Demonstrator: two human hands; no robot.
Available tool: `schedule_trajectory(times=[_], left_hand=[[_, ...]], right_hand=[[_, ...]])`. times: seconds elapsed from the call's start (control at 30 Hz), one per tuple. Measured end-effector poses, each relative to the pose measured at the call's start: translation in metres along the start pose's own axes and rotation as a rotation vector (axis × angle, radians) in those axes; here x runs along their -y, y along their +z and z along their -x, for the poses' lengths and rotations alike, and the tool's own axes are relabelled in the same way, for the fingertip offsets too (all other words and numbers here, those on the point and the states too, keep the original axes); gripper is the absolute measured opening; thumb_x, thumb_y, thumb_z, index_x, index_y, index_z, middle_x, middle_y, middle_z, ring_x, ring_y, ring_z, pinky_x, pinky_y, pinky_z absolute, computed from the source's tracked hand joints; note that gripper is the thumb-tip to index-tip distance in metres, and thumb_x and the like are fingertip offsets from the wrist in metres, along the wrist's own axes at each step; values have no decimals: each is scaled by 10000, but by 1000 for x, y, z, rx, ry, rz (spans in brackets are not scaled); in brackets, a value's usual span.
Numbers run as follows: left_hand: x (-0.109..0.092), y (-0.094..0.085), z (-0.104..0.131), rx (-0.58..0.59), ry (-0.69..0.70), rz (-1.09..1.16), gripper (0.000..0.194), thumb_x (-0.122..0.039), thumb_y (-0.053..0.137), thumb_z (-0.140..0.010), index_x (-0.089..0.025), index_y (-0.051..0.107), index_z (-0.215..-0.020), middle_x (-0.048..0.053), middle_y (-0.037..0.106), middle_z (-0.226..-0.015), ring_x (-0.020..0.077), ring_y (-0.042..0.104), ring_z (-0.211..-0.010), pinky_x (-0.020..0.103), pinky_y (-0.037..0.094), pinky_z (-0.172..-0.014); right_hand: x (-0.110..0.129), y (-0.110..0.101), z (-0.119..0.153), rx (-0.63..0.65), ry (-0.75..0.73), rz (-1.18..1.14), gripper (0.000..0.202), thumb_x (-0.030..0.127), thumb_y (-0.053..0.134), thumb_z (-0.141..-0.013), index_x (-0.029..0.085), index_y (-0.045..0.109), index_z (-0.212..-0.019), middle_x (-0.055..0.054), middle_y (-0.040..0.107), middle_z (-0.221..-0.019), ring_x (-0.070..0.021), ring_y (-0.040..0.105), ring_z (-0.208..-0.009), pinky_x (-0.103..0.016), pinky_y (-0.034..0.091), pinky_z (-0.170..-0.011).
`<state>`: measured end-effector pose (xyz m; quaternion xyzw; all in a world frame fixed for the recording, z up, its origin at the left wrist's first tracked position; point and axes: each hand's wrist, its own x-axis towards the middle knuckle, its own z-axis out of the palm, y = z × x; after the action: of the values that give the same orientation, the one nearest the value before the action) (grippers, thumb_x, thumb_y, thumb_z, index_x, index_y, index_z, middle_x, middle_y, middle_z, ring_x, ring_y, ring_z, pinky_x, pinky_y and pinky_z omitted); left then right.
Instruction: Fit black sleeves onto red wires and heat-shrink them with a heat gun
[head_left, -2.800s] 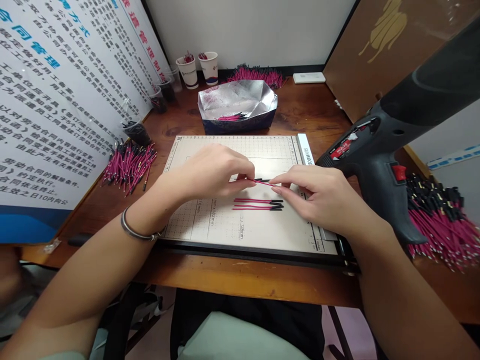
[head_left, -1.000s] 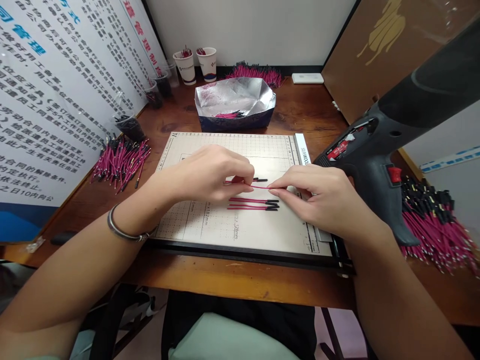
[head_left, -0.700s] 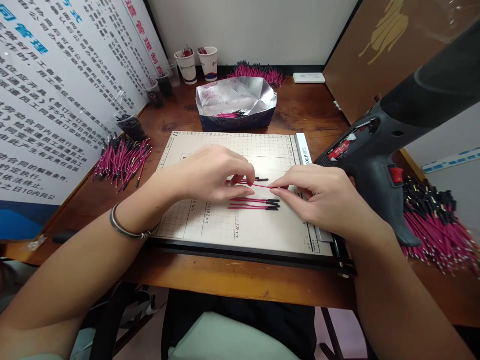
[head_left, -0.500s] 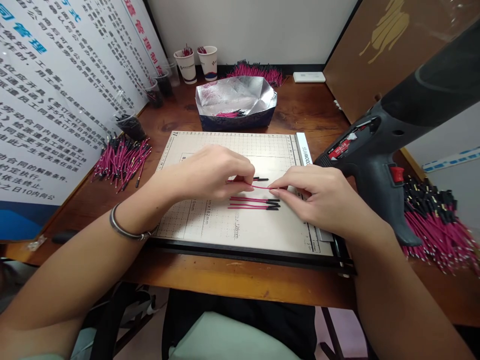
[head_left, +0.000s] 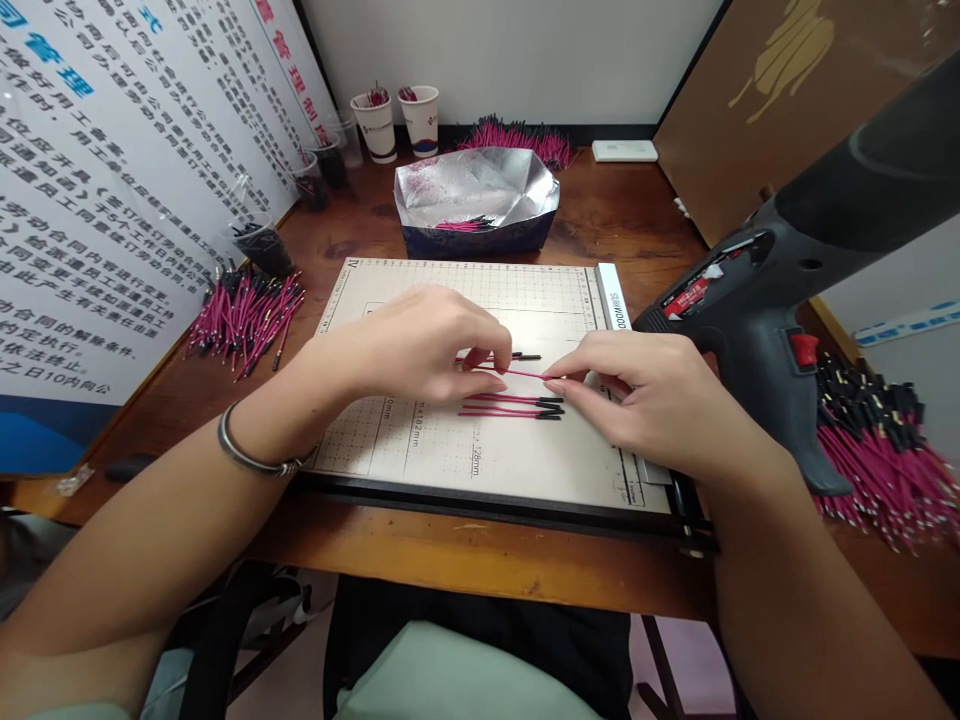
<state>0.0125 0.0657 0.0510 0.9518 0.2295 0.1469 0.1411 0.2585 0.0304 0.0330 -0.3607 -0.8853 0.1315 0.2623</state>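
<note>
My right hand (head_left: 637, 395) pinches one end of a thin red wire (head_left: 525, 374) between thumb and forefinger, above a cream gridded cutting board (head_left: 397, 445). The wire runs left to my left hand (head_left: 431, 345), whose thumb and forefinger are slightly parted around it. Just below the held wire, several red wires with black ends (head_left: 502, 412) lie side by side on the board. More black ends (head_left: 529, 357) show above it, their other parts partly hidden by my left hand.
Behind the board stands a foil-lined box (head_left: 480, 240) with wires inside. Wire piles lie at left (head_left: 244, 315), right (head_left: 877, 440) and back (head_left: 517, 140). Paper cups (head_left: 375, 130) and a dark-filled plastic cup (head_left: 262, 245) stand at back left. A heat gun (head_left: 757, 290) looms at right.
My left thumb and forefinger have parted slightly from their pinch on the wire. My right hand still pinches its end. The whole view has shifted slightly.
</note>
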Motion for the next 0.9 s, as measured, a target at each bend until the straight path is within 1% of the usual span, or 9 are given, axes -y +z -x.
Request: schedule_trajectory(times=[0.1,0.2,0.27,0.4,0.53,0.6,0.7,0.8,0.9], left_hand=[[0,0,0,9,1,12,148,-173,604,-896,-156,742,-845,-4,715,-702,88,567,-559,229,376,-558],[-1,0,-1,35,-4,26,188,-140,568,-890,-164,740,-820,10,728,-716,107,598,-598,235,395,-582],[-2,0,-1,55,-17,37,198,-149,564,-895,-177,734,-798,10,724,-707,115,601,-605,240,397,-586],[-3,-2,-2,39,-20,43,206,-205,571,-917,-180,735,-794,3,710,-682,107,575,-571,249,377,-572],[-1,-4,-2,8,-55,-43,333,-249,501,-970,-160,716,-731,20,657,-635,111,517,-536,275,344,-556],[1,-3,-1,-12,-74,-108,299,-212,502,-940,-157,720,-743,29,664,-664,114,508,-547,278,335,-558],[3,-2,0,-21,-92,-155,205,-162,542,-861,-164,737,-799,21,694,-717,108,510,-558,265,335,-566],[4,-1,0,-11,-113,-169,176,-168,570,-841,-169,742,-802,8,674,-688,102,501,-545,255,329,-560],[4,0,0,-5,-136,-180,164,-169,586,-829,-179,747,-799,2,666,-677,104,505,-544,252,332,-560]], right_hand=[[0,0,0,2,18,12,156,170,611,-904,194,754,-845,19,711,-699,-80,507,-537,-264,386,-534],[-1,0,-1,36,53,-2,165,189,599,-906,225,745,-837,12,744,-747,-114,622,-645,-275,457,-626],[-1,0,-1,56,64,-19,174,195,588,-908,236,739,-834,7,760,-776,-136,666,-705,-291,489,-672],[-2,0,-1,60,58,-25,190,193,579,-914,236,743,-829,7,763,-772,-137,674,-704,-294,494,-651],[-3,0,0,106,75,-24,172,205,613,-914,232,769,-847,5,777,-818,-137,700,-750,-285,526,-694],[-3,0,0,118,74,-38,169,208,626,-916,227,782,-855,2,779,-831,-130,707,-761,-271,535,-702],[-3,1,0,95,59,-58,165,206,642,-917,226,799,-871,3,775,-828,-113,707,-759,-248,535,-695],[-2,2,0,78,61,-46,156,204,653,-909,230,805,-886,-4,776,-852,-115,707,-769,-243,534,-683],[-2,2,1,87,73,-33,154,213,650,-909,227,801,-885,-14,775,-868,-121,707,-768,-244,533,-667]])
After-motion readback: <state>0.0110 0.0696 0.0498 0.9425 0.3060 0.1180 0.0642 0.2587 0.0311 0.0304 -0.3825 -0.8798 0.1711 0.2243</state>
